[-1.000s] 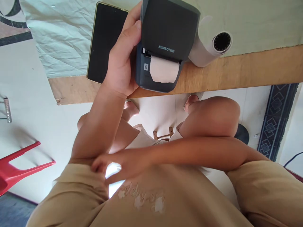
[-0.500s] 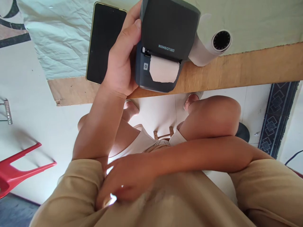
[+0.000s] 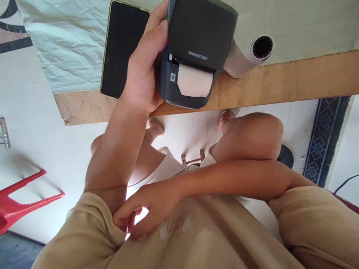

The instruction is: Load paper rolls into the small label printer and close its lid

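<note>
My left hand (image 3: 143,71) grips a black and dark blue Niimbot label printer (image 3: 202,37) by its left side, thumb along the edge. A blank white label (image 3: 195,81) sticks out of the printer's front slot. My right hand (image 3: 151,209) reaches across my body to the left sleeve (image 3: 89,220) of my tan shirt. Its fingers are curled and pinched at the sleeve's hem; the fingertips are partly hidden. Close behind my left hand, a dark-screened tablet (image 3: 120,48) lies on the table. To the printer's right is a white paper roll (image 3: 241,61) with a black core.
The wooden table (image 3: 294,80) has a pale green cloth (image 3: 70,48) over it, and its front edge runs above my knees. A red plastic stool (image 3: 17,205) stands on the floor at left. Dark patterned tiles (image 3: 319,145) border the floor at right.
My right hand has shifted and turned at the left sleeve, its fingers now curled, and the hem has been drawn askew. The left hand and printer have hardly moved.
</note>
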A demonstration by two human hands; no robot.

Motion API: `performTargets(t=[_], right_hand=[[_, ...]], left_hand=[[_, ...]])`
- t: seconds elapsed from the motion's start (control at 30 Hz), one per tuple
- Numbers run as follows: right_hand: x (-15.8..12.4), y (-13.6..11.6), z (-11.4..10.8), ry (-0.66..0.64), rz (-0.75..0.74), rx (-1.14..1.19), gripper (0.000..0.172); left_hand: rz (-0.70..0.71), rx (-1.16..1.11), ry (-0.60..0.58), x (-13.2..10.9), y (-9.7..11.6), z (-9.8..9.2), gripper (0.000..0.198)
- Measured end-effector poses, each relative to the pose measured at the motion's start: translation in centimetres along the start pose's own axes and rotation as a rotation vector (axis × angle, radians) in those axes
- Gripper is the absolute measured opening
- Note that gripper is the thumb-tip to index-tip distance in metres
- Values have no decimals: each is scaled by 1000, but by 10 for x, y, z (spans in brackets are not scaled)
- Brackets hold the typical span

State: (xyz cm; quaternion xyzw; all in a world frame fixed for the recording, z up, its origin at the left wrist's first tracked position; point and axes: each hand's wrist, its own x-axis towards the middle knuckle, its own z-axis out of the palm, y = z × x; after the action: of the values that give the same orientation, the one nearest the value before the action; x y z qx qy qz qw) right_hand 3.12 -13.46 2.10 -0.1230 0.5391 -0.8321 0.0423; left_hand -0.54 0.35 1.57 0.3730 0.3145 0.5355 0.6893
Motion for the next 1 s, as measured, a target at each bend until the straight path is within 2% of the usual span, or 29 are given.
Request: performTargets(t=[0.1,0.17,0.27,0.43,0.53,0.6,0.67,0.7,0.8,0.9,1.0], right_hand=[[4,11,-2,8,-30,57,32],[5,19,-5,109,9,45,39],[3,26,-11,287,104,-42,39],[-14,22,-13,532,243,-324,46],[-32,4,-13,605,325,-465,33],[-43,-19,-15,613,329,-544,26],[-52,-48,-20,667,348,-651,27],[-56,-63,-24,707,415,-811,29],[-69,-99,-36,839,553,-959,27],[-82,-115,-46,995,740,-1251,31],[-93,-116,-50,1058,754,-1361,35]], left_hand=[[15,9,30,-1,0,1,29],[9,-5,42,-2,1,1,26],[12,-30,3,-3,2,1,26],[27,27,14,-3,2,-1,24],[11,36,-52,-2,2,-5,28],[7,16,-91,-2,3,-7,28],[0,-11,-80,-2,4,-8,26],[-15,-27,-68,-2,4,-7,24],[-45,-43,-19,-2,5,-4,20],[-16,-11,-1,-3,5,-5,20],[-9,13,-14,-3,3,-8,23]])
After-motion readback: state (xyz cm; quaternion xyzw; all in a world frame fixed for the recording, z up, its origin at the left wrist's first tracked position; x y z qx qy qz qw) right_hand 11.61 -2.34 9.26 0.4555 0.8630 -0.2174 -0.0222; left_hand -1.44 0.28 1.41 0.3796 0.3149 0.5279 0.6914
